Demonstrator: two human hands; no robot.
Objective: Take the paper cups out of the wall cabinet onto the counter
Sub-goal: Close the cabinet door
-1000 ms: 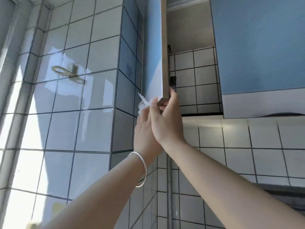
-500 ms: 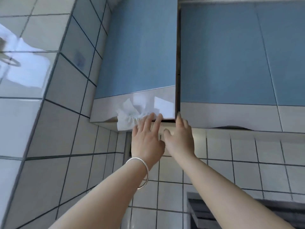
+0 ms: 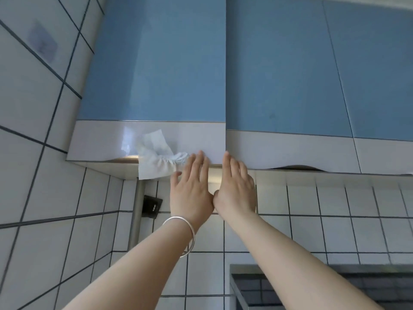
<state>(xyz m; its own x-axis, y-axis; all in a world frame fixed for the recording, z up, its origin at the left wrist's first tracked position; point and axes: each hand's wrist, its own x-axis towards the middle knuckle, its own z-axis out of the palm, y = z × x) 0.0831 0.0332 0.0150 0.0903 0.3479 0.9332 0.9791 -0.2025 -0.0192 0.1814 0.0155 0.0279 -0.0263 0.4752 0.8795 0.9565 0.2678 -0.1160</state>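
Two flat hands pressed at the bottom edge of a shut blue wall cabinet.

The left hand (image 3: 190,189), a silver bangle (image 3: 185,233) on its wrist, lies with fingers spread and released against the white lower band of the glossy blue wall cabinet door (image 3: 156,63) at the centre of the frame, grasping nothing. A crumpled white paper tissue (image 3: 156,159) sits just beside its fingertips, against the door's lower edge. The right hand (image 3: 237,191) is likewise flat and unclenched, its fingertips touching the seam beside the neighbouring blue door (image 3: 279,63). Both doors look closed, so the paper cups cannot be seen. White tiled wall (image 3: 312,220) fills the lower frame.
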